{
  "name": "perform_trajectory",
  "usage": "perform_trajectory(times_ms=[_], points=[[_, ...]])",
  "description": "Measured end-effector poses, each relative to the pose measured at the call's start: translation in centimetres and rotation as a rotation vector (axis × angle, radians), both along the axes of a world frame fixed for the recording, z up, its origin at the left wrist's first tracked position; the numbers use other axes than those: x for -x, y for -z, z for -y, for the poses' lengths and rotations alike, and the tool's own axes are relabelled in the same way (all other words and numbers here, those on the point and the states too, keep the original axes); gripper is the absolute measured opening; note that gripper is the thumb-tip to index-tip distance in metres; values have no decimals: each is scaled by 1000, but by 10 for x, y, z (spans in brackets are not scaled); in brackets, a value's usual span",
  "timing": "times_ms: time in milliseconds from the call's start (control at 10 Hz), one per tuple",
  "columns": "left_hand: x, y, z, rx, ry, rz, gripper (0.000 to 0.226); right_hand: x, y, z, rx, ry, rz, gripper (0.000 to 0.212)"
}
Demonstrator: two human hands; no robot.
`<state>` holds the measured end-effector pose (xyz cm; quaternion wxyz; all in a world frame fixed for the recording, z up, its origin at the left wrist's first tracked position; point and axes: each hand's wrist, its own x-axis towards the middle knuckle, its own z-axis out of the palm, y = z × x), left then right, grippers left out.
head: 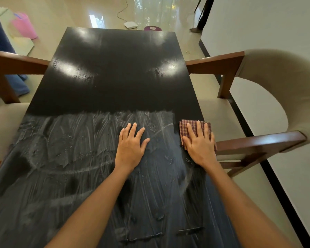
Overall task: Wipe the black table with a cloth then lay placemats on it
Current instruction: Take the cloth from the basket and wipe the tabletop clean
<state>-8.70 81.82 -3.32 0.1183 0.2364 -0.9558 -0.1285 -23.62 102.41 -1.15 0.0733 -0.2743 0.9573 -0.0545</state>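
Two zones divide the black surface point(115, 72): the near part, from the person's edge to about the line of the fingertips, carries damp wipe streaks, while the far part is dry and glossy with no streaks. Both bare forearms reach forward from the bottom of the view. The left hand point(131, 145) lies flat on the streaked area near the middle, fingers spread apart and gripping nothing; it serves as a brace. The right hand point(200, 140) lies flat, fingers slightly apart, pressing down on the folded checked cloth point(188, 129), which sits at the right edge of the surface, just beside the wooden arm of the right chair point(258, 142). By judgement, the wiping step is roughly half complete and no placemats are visible. To finish it well, keep the palm flat over the cloth so the full fold stays in contact, and work in overlapping passes from one side edge to the other, advancing toward the far end. Shift the bracing hand onto an area that is already wiped, or lift it, to avoid prints. Take care that the cloth does not slide off the right edge. Beyond the surface lie a pale glossy floor, a white device point(130, 25) with a cable, and a pink container point(24, 25).
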Motion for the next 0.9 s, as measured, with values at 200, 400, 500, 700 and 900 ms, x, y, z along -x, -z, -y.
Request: perform_trajectory(times_ms=[200, 400, 500, 700, 900], points=[[1, -1, 0, -4, -6, 10, 51, -31, 4, -24, 0, -24, -28, 66], [2, 0, 0, 10, -9, 4, 50, 8, 3, 22, 3, -30, -12, 58], [1, 1, 1, 12, -10, 1, 50, 35, 1, 58, -7, -51, 4, 58], [1, 3, 1, 44, -19, -1, 53, 72, 1, 101, -43, -89, 32, 58], [0, 2, 1, 26, -13, 2, 51, 19, 3, 79, -1, -110, -9, 58]])
